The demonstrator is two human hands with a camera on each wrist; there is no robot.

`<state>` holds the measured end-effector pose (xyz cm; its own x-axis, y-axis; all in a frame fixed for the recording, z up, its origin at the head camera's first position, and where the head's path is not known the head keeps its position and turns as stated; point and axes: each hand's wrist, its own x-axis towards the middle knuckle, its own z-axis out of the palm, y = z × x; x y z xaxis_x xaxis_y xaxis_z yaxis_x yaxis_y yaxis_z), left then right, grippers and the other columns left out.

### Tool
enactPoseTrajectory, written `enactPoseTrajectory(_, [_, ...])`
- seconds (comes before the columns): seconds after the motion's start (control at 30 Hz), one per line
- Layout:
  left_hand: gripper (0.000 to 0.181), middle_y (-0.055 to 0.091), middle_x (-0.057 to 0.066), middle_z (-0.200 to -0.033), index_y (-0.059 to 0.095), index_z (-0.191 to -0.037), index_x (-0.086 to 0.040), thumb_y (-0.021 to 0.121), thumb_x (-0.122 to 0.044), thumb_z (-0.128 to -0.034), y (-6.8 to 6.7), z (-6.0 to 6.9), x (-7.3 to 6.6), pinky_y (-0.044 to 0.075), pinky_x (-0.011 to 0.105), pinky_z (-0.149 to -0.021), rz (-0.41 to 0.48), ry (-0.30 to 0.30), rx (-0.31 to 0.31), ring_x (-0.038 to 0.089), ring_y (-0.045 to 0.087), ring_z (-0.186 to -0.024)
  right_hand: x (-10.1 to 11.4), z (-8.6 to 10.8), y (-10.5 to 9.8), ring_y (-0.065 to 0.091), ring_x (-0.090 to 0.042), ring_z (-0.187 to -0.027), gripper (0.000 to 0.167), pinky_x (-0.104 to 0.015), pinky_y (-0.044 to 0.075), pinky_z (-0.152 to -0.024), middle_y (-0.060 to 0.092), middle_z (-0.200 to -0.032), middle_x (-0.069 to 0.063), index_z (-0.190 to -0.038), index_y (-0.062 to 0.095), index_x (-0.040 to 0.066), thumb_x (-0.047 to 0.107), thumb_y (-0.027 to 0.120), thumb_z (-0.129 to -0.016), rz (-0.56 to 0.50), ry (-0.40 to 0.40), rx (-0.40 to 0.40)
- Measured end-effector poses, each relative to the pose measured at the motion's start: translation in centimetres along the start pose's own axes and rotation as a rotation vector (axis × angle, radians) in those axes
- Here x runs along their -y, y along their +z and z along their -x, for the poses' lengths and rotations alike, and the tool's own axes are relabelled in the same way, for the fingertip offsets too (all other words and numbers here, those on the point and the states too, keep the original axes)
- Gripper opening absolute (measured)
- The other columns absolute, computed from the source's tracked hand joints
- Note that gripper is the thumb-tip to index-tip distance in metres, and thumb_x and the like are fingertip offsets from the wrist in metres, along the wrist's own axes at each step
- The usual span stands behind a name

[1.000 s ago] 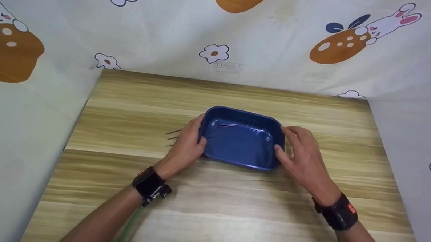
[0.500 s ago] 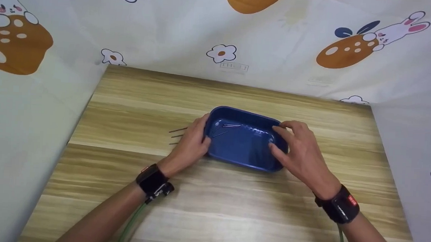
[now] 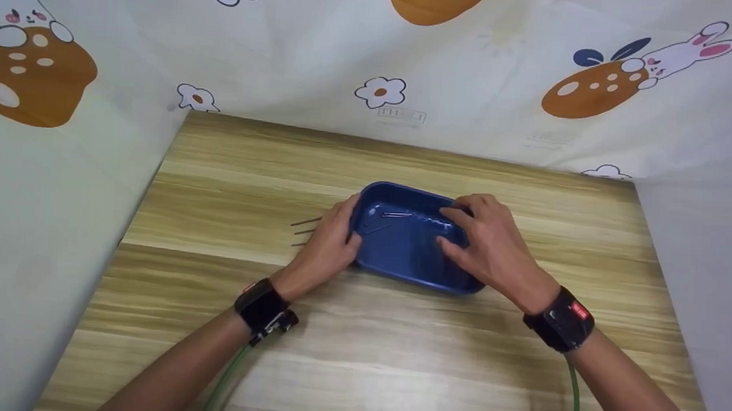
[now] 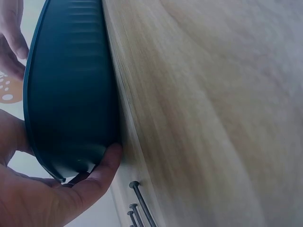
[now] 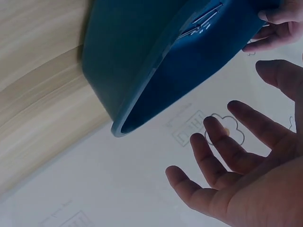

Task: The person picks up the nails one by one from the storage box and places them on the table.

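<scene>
A blue tray rests on the wooden table, with several thin metal nails lying at its left inside. My left hand grips the tray's left end, thumb over the rim; in the left wrist view the fingers curl round the tray's wall. Above the right part of the tray hovers my right hand, fingers spread and holding nothing. The right wrist view shows that hand apart from the tray's rim.
Several nails lie on the table left of the tray, partly behind my left hand; their heads show in the left wrist view. A patterned cloth stands behind and beside the table. Green cables run from both wrist straps.
My right hand has let go of the tray's right end and moved left over its inside. My left hand keeps its grip. The head view has shifted slightly.
</scene>
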<state>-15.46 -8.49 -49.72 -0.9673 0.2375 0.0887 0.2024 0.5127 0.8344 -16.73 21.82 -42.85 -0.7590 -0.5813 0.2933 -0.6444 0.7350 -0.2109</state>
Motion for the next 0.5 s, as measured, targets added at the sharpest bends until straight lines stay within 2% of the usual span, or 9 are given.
enactPoseTrajectory(0.5, [0.075,0.049,0.027,-0.163,0.034,-0.169,0.003,0.062,0.006,-0.0991,-0.1,0.0,0.0,0.037,0.053,-0.129,0.005,-0.003,-0.003,0.041,0.047,-0.151,0.4,-3.3,1.6,0.059,-0.042,-0.126,0.046,-0.063,0.049,-0.106,0.069,-0.133,-0.022,-0.132,0.078,0.002,0.032,0.083,-0.098,0.018,-0.008,0.099])
